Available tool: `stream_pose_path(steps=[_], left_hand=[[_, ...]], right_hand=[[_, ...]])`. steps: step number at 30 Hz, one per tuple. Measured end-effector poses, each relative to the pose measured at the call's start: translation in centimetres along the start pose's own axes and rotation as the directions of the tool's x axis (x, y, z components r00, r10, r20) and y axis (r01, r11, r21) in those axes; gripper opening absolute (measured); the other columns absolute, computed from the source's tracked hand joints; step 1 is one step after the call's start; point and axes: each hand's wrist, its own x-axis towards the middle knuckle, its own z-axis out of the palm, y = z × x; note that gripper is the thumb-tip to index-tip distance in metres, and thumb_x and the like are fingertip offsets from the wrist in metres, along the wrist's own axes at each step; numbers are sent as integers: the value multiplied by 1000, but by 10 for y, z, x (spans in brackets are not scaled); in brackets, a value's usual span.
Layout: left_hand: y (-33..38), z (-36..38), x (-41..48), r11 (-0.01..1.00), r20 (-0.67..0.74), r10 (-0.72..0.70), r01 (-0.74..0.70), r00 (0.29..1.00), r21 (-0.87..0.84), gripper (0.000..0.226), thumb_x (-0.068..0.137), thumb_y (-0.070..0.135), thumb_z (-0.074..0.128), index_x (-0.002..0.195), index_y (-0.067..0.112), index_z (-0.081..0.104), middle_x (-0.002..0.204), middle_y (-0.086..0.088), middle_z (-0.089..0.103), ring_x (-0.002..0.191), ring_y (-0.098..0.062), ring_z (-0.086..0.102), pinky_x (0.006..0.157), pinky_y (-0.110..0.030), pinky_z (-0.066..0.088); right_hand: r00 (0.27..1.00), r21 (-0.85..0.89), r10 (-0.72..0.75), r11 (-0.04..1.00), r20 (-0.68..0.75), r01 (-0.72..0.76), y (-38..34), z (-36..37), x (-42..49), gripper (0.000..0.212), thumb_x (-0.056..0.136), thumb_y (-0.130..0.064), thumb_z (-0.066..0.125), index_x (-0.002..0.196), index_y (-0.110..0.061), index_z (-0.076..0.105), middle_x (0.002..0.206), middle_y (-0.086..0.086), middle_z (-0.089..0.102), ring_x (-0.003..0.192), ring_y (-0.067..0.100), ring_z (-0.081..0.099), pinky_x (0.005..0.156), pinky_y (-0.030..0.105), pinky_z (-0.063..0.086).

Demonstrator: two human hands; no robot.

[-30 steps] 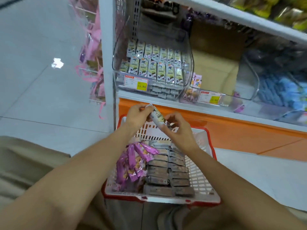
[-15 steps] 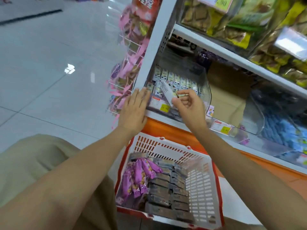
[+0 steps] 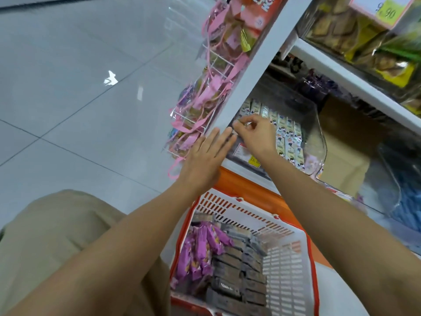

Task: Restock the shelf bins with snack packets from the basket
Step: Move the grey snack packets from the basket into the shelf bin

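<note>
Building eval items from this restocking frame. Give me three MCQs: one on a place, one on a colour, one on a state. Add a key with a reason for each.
1. Where is the right hand? A in the basket; B at the clear bin on the shelf; C out of view.
2. What colour are the packets at the basket's left side? A green; B purple; C orange.
3. How is the left hand? A fingers straight, holding nothing; B gripping the basket rim; C pinching a packet.
Key: 1 B, its fingers are over the bin's front edge; 2 B, the wrappers are plainly purple; 3 A, flat hand at the bin's front.
</note>
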Motion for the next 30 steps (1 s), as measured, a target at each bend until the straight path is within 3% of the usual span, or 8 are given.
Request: stream_pose_path(steps=[5,8,11,14,18,24,27,30], left_hand=[[-2,2,0,1000,-5,4,-4,1000,19,87,85,0,45,157,22,1,165,-2,1,152,-25,4,121,-46,14],[-1,1,0,998,-28,23,-22,999,53,91,80,1,53,157,19,9,164,-5,10,151,-28,11,119,-46,17],[3,-3,-2,997,-38,17,-14,999,71,90,76,3,60,156,16,19,161,-9,22,148,-30,20,117,-46,21],[11,-6,-5,998,-61,6,-2,998,62,82,74,8,66,149,10,33,146,-16,41,137,-34,33,113,-47,29],[31,-3,-10,982,-114,179,-170,977,85,65,65,8,66,128,7,52,122,-15,53,115,-31,42,100,-40,30],[70,29,-14,933,67,347,-352,935,72,51,71,19,72,119,9,59,119,-11,56,113,-31,49,96,-39,33],[84,52,-17,917,228,355,-385,907,102,54,72,24,72,123,11,59,128,-11,56,120,-31,50,99,-37,29],[93,76,-20,930,392,294,-355,872,92,68,78,26,67,141,10,46,148,-12,41,139,-32,34,113,-42,24]], right_hand=[[994,-94,-73,992,86,81,2,1,-2,32,97,-18,49,75,-5,69,67,17,64,57,23,53,57,28,43],[989,-51,-105,992,102,111,4,-6,-7,24,98,-16,50,98,-10,74,89,13,66,75,19,60,72,28,50],[982,6,-182,983,45,182,9,-20,-23,24,97,-14,52,114,-16,69,106,8,58,83,5,54,75,8,42],[964,79,-265,961,-10,265,20,-37,-47,22,97,-13,53,111,-20,68,103,5,61,84,10,56,72,13,46],[951,82,-308,948,-2,307,60,-59,-83,16,96,-11,56,103,-15,69,94,4,63,83,16,56,71,25,47],[986,14,-145,989,83,144,155,-63,-135,15,94,-10,60,101,-19,69,90,0,61,76,7,55,66,16,42],[990,-46,-9,999,143,16,207,-57,-156,15,91,-11,63,103,-17,69,91,-3,61,74,7,57,66,23,44],[973,-130,127,986,191,-103,251,-48,-177,19,89,-14,66,108,-16,69,96,-2,64,83,16,63,78,34,52]])
